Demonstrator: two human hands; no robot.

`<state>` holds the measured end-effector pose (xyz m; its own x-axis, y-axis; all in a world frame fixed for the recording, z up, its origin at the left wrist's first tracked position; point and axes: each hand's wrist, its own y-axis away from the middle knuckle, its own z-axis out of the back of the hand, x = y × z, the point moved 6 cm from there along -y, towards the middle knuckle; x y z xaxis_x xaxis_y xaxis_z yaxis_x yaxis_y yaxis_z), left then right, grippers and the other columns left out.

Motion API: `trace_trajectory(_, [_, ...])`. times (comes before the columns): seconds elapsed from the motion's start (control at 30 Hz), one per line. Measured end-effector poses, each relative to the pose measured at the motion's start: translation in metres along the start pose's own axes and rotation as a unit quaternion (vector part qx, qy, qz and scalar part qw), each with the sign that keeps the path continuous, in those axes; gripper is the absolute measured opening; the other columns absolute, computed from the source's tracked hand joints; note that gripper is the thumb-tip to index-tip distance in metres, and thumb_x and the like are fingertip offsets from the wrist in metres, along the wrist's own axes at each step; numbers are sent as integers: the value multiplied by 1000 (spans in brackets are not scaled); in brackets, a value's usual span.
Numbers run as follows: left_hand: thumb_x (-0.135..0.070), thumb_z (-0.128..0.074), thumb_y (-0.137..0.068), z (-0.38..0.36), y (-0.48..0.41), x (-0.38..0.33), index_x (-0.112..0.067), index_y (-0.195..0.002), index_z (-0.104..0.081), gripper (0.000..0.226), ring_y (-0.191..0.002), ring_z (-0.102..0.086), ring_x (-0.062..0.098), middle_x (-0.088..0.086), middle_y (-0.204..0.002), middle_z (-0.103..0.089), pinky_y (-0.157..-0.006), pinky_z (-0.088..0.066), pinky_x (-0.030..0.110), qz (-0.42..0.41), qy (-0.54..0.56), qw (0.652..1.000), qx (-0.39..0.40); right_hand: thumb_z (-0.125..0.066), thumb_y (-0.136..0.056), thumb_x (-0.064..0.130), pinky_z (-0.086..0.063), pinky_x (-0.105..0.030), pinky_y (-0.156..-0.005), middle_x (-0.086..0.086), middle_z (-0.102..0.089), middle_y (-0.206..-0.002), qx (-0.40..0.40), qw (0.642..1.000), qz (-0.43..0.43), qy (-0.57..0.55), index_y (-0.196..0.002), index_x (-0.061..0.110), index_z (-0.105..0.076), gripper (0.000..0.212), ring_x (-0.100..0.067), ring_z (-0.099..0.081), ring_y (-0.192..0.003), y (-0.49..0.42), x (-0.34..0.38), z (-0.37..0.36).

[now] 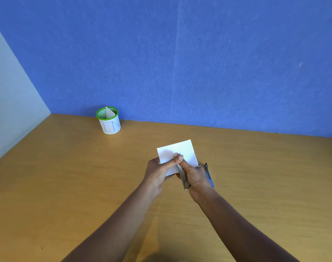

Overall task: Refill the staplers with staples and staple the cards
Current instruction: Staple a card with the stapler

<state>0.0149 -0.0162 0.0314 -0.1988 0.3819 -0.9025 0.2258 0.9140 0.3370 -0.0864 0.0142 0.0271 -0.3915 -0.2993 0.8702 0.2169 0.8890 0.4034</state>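
Note:
A white card [184,151] is held above the wooden table [67,176] near the middle. My left hand [158,172] grips its near left edge, thumb lying across the top. My right hand [194,175] is wrapped round a silver stapler [183,178] whose front end sits at the card's near edge, under my left thumb tip. A second stapler [209,175], silver with a black tip, lies on the table just right of my right hand.
A white mesh cup with a green rim [109,121] stands at the back left near the wall, with a card sticking out of it. A blue wall [199,63] closes the table's far side; a pale wall [8,103] closes the left.

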Motion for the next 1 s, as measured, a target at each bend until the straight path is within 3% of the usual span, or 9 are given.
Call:
trace_trajectory(0.1, [-27, -86, -50, 3, -2, 0, -15, -81, -73, 36, -85, -68, 19, 0, -85, -75, -85, -53, 38, -11, 2, 1000, -21, -68, -83, 22, -31, -11, -32, 13, -50, -35, 7, 1000, 0, -3, -88, 9, -62, 15, 0, -44, -27, 3, 3, 0])
trace_trajectory(0.2, [-34, -86, -41, 5, -4, 2, -14, -78, -74, 44, -86, -68, 19, 2, -87, -75, -88, -50, 38, -26, 2, 999, -38, -67, -84, 18, -35, -11, -34, 12, -47, -31, 2, 1000, 10, 0, -77, 11, -59, 13, 0, -42, -25, 2, 2, 1])
trace_trajectory(0.37, [-29, -84, -52, 4, -4, 5, -14, -83, -72, 36, -86, -67, 20, 1, -88, -74, -87, -51, 36, -3, 3, 1000, -31, -76, -75, 25, -47, -23, -59, 2, -66, -70, -28, 1000, -9, 6, -86, 12, -68, 19, -12, -60, -64, -4, -5, 3])
trace_trajectory(0.53, [-30, -71, -78, 3, 0, 9, -12, -92, -69, 22, -82, -66, 16, 1, -84, -72, -74, -54, 28, 18, 48, 999, -16, -74, -75, 34, -49, -24, -62, -1, -67, -82, -16, 999, -38, -8, -102, 9, -66, 38, -15, -62, -72, -4, -8, -1])
trace_trajectory(0.63, [-34, -59, -88, 6, -1, 11, -11, -92, -66, 25, -78, -64, 16, 2, -82, -69, -75, -53, 29, 33, 83, 996, -20, -69, -80, 35, -52, -24, -65, -1, -69, -89, 7, 999, -39, -35, -106, 12, -65, 35, -15, -65, -79, -3, -8, -2])
trace_trajectory(0.73, [-21, -56, -92, 12, -2, 14, -10, -94, -65, 14, -78, -62, 17, 4, -85, -67, -67, -51, 27, 28, 63, 997, -28, -65, -83, 37, -52, -23, -65, 1, -69, -86, 25, 997, -44, -57, -105, 15, -64, 31, -13, -65, -79, -4, -10, -2])
trace_trajectory(0.9, [-4, -54, -91, 26, -5, 17, -13, -84, -63, 14, -77, -61, 17, 4, -84, -65, -65, -51, 26, 30, 32, 996, -71, -58, -85, 47, -47, -19, -49, 2, -63, -69, 20, 996, -81, -43, -91, 14, -65, 34, -9, -57, -54, -7, -17, 0])
trace_trajectory(1.0, [-4, -55, -90, 34, -8, 16, -10, -90, -62, 9, -77, -60, 17, 3, -84, -64, -64, -49, 26, 30, 33, 994, -97, -57, -85, 50, -47, -22, -52, 0, -65, -74, -6, 994, -99, -41, -90, 13, -65, 38, -11, -60, -65, -13, -23, 6])
